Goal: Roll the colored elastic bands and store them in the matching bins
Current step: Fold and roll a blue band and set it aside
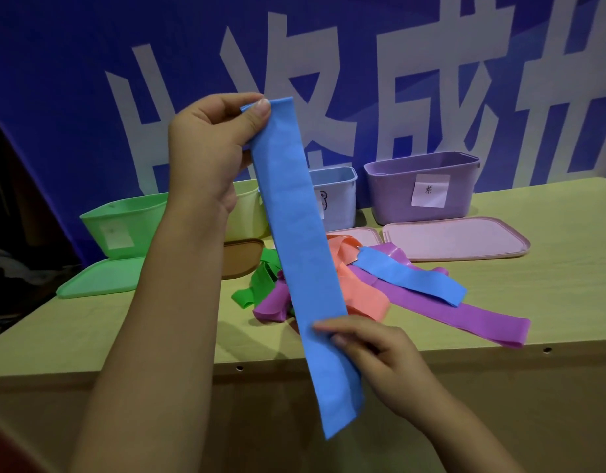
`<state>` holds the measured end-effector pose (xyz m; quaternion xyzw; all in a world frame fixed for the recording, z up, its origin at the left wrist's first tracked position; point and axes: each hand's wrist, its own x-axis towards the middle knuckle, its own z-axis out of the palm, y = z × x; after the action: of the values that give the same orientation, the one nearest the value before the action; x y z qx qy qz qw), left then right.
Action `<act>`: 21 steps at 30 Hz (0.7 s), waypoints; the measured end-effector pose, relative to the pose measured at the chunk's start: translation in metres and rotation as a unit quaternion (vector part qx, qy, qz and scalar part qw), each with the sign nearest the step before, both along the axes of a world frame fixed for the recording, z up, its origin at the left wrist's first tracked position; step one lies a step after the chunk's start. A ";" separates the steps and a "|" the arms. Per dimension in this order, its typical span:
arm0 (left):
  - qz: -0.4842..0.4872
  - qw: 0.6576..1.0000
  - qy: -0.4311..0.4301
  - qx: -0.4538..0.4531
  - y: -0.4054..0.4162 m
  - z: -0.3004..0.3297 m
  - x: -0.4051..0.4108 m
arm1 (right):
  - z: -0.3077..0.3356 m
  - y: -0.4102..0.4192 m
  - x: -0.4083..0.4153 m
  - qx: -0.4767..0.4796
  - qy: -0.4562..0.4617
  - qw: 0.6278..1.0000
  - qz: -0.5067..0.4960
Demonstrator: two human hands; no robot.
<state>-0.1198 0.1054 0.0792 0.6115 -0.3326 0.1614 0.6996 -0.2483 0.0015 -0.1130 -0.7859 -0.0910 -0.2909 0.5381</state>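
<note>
Fingers (260, 110) of the left hand (206, 148) pinch the top end of a long blue band (301, 254), thumb on the near face, holding it raised above the bench (551, 295). Fingers of the right hand (373, 349) are curled round the band's right edge low down, thumb laid across its front. The band hangs flat and unrolled, slanting down to the right, its lower end below the bench's front edge.

On the bench behind it lies a loose heap: a green band (260, 285), an orange band (359, 295), a long purple band (465, 315) and a second blue band (411, 276) resting across the purple.

Along the rear stand a green bin (124, 216), a yellow bin (250, 209), a pale blue bin (339, 196) and a purple bin (421, 186), all uncovered. Lids lie flat before them: green (100, 278), brown (240, 257), and two pink, the larger (455, 240) before the purple bin.
</note>
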 end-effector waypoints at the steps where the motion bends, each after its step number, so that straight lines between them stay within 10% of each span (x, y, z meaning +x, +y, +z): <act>1: 0.011 1.000 -0.009 -0.009 0.001 0.001 0.001 | 0.000 0.001 0.000 -0.001 0.008 1.000 0.009; 13: -0.032 0.999 -0.006 0.008 0.013 -0.016 -0.002 | 0.006 -0.020 -0.006 -0.068 0.157 0.983 0.070; 21: -0.069 0.996 -0.013 0.062 0.015 -0.034 -0.016 | 0.063 -0.072 -0.006 -0.147 0.169 0.957 -0.183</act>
<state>-0.1363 0.1201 0.0452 0.6273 -0.3926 0.0991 0.6652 -0.2540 -0.0700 -0.0502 -0.8974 0.1048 -0.2308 0.3613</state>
